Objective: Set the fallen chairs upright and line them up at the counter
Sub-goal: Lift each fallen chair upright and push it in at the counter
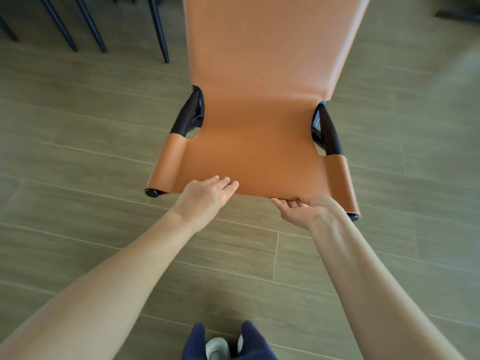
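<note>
The orange chair (259,120) fills the centre and top of the frame. Our left hand (205,197) rests relaxed on its near edge; our right hand (304,211), palm up, grips this edge from below.

one orange chair (259,126), two hands, the left hand (205,196) and right hand (304,211), and four dark legs (159,29) behind.

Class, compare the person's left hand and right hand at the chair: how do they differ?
The left hand lies palm down on the chair, at its near edge; the right hand is palm up below that edge. The left hand's fingers stretch flat; the right hand's curl under the edge. Both touch the same edge.
</note>
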{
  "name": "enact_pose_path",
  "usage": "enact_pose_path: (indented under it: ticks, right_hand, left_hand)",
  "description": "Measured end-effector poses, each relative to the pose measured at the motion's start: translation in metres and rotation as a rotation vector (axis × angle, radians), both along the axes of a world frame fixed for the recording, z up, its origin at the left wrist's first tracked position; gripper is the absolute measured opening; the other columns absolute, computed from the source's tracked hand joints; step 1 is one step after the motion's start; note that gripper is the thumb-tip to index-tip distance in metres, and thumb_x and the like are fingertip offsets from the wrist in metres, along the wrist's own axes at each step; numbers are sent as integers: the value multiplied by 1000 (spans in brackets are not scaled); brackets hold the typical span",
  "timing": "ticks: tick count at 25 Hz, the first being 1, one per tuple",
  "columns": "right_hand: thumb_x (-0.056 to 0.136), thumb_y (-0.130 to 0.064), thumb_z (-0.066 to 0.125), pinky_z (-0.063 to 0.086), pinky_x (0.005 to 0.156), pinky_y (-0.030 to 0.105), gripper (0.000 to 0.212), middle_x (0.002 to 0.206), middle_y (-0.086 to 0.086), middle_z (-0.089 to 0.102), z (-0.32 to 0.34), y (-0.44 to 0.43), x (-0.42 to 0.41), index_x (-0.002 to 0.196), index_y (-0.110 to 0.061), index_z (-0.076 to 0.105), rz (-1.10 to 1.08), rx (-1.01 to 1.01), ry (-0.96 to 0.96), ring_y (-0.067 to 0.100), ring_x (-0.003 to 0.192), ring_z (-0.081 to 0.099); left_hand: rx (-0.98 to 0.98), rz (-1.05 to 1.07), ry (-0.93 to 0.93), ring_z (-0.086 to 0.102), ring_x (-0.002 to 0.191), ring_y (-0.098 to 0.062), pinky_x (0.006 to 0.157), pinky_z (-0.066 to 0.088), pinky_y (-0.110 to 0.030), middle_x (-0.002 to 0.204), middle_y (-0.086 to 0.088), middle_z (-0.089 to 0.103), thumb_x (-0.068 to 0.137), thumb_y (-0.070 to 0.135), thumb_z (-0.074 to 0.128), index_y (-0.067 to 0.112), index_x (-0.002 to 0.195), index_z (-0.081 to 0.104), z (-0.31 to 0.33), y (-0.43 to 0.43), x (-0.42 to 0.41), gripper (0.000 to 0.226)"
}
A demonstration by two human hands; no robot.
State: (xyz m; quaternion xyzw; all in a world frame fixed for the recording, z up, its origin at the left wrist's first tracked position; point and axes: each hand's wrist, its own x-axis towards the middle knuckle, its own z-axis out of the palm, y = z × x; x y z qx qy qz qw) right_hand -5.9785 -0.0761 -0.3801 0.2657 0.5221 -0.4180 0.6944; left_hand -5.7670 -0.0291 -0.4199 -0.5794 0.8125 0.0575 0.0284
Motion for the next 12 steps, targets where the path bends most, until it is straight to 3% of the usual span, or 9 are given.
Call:
enact_pose_path:
  ticks: [3,7,12]
  right_hand:
    - [106,-12,35,29,114,49,36,137,7,56,38,-34,1,138,-2,47,44,26,6,30,134,46]
    - [101,-6,46,40,106,52,29,124,11,59,94,-86,4,129,0,51,112,-10,54,33,127,51]
    - [101,4,39,39,100,58,32,135,16,54,134,-155,16,131,5,47,74,-119,153,39,128,50]
  left_hand:
    - [49,-20,-39,34,141,-18,88,51,-31,155,-5,34,88,-16,43,18,152,25,38,-36,4,75]
    - [50,61,-38,38,139,-17,91,50,-31,153,-4,38,88,-15,42,20,151,28,93,-88,3,74]
    - [3,46,-39,54,127,-21,83,53,-37,139,-7,55,89,-12,41,15,146,38,150,-157,9,64]
